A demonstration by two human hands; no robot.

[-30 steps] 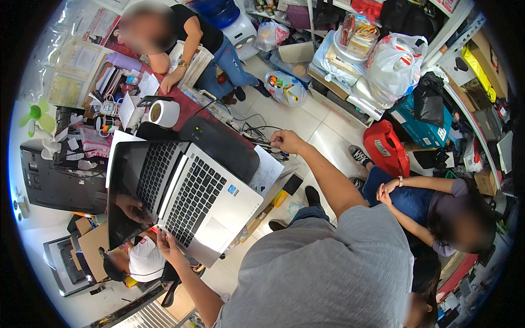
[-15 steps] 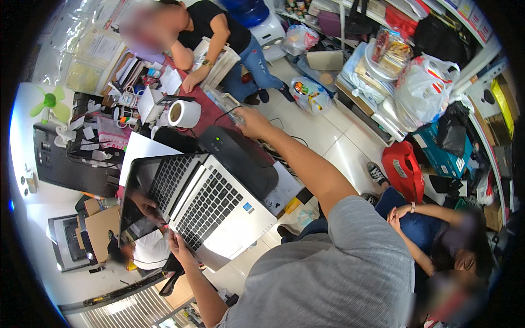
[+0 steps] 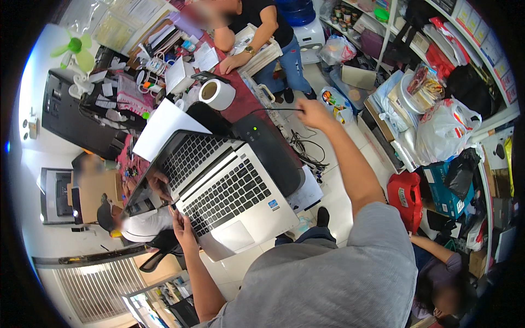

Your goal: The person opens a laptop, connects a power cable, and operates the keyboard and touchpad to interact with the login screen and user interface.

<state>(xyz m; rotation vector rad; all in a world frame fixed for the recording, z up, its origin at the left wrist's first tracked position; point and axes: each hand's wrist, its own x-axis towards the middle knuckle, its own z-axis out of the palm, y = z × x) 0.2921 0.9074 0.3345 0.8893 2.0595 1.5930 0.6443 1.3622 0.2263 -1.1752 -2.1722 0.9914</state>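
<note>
Left hand (image 3: 183, 227) gripping open silver laptop (image 3: 229, 191) at its near-left edge, above the tabletop (image 3: 243, 104) edge. Right hand (image 3: 313, 112) pinching black cable (image 3: 273, 110) beyond laptop, fingers closed.

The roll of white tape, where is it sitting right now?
In the head view, the roll of white tape lies on the red tabletop, upper left of centre, just beyond the open laptop.

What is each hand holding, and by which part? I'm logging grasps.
Left hand grips the open silver laptop at its left edge near the hinge. Right hand holds a thin black cable at its end.
</note>
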